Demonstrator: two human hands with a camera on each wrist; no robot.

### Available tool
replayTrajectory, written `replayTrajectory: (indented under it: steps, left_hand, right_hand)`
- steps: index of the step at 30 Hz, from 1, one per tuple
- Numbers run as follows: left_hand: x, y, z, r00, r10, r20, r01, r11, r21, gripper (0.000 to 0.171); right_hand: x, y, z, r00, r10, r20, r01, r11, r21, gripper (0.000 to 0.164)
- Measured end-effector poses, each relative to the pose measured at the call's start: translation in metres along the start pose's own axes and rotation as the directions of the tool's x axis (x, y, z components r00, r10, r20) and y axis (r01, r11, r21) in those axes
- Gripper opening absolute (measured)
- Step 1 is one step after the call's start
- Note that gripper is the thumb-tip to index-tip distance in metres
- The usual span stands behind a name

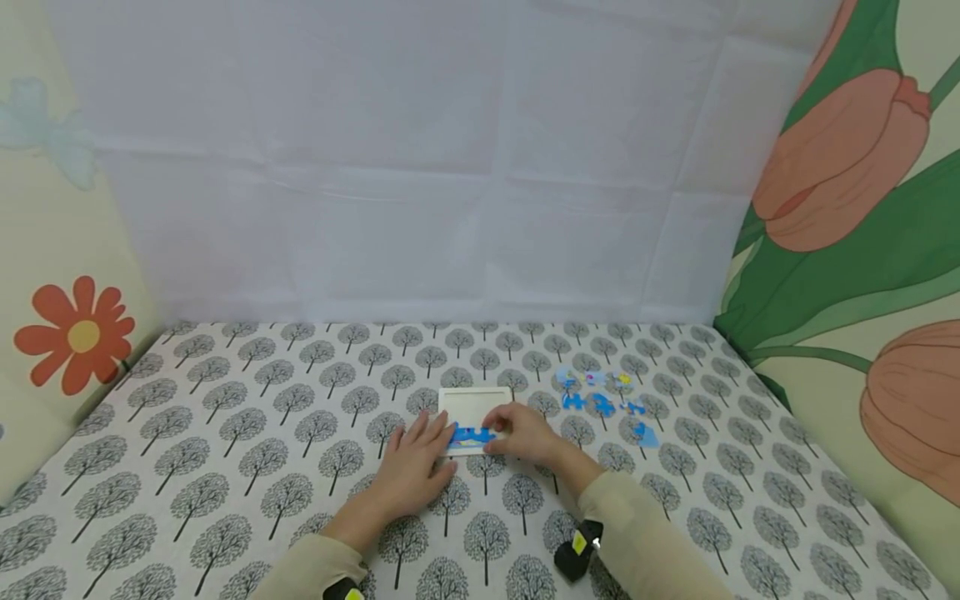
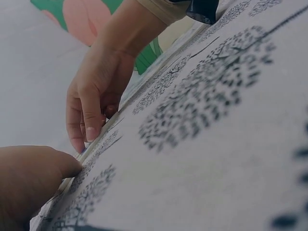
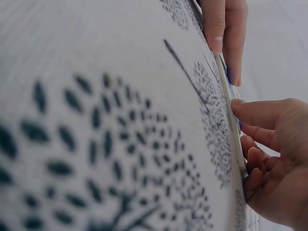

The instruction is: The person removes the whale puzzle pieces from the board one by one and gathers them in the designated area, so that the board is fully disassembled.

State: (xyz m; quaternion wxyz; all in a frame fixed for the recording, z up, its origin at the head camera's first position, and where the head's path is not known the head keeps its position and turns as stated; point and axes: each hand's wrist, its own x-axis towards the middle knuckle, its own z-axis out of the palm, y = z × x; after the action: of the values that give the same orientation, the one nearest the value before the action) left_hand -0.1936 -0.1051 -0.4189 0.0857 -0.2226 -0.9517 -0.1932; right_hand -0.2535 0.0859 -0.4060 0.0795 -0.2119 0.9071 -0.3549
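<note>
A small white puzzle tray lies on the table with blue puzzle pieces along its near side. My left hand rests at the tray's left side with fingers fairly straight, their tips at the pieces. At the near right corner, my right hand pinches the right-hand blue puzzle piece between thumb and curled index finger, the thumb at the tray's near edge. In the right wrist view, the right thumb overlaps the thin tray rim; the piece itself is mostly hidden there.
Right of the tray lie several loose puzzle pieces, mostly blue, one with yellow. The cloth has a tree print. A white sheet hangs behind the table, with flower-painted walls at the sides.
</note>
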Motion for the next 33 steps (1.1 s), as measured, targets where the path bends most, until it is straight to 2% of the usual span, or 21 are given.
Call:
replayTrajectory:
  steps: [10, 23, 26, 33]
  left_hand:
    - [0.0018, 0.0005, -0.0019, 0.999, -0.007, 0.052, 0.006, 1.0, 0.028, 0.051]
    - [0.0006, -0.0006, -0.002, 0.997, -0.008, 0.073, 0.005, 0.999, 0.039, 0.052]
    - [0.0008, -0.0009, -0.0017, 0.997, -0.009, 0.072, 0.006, 0.999, 0.035, 0.052]
    - [0.0008, -0.0005, -0.0024, 0.997, -0.01, 0.073, 0.008, 1.0, 0.03, 0.052]
  right_hand:
    - [0.0028, -0.0037, -0.0001, 0.998, 0.048, 0.028, -0.047, 0.998, -0.043, 0.021]
    - [0.0024, -0.0081, 0.0008, 0.999, 0.037, 0.014, -0.037, 0.998, -0.06, 0.022]
    - [0.0017, -0.0089, 0.0011, 0.999, 0.033, -0.003, -0.033, 0.999, -0.03, 0.021]
    - [-0.0014, -0.0072, 0.002, 0.999, 0.026, -0.041, -0.021, 0.993, 0.112, 0.017]
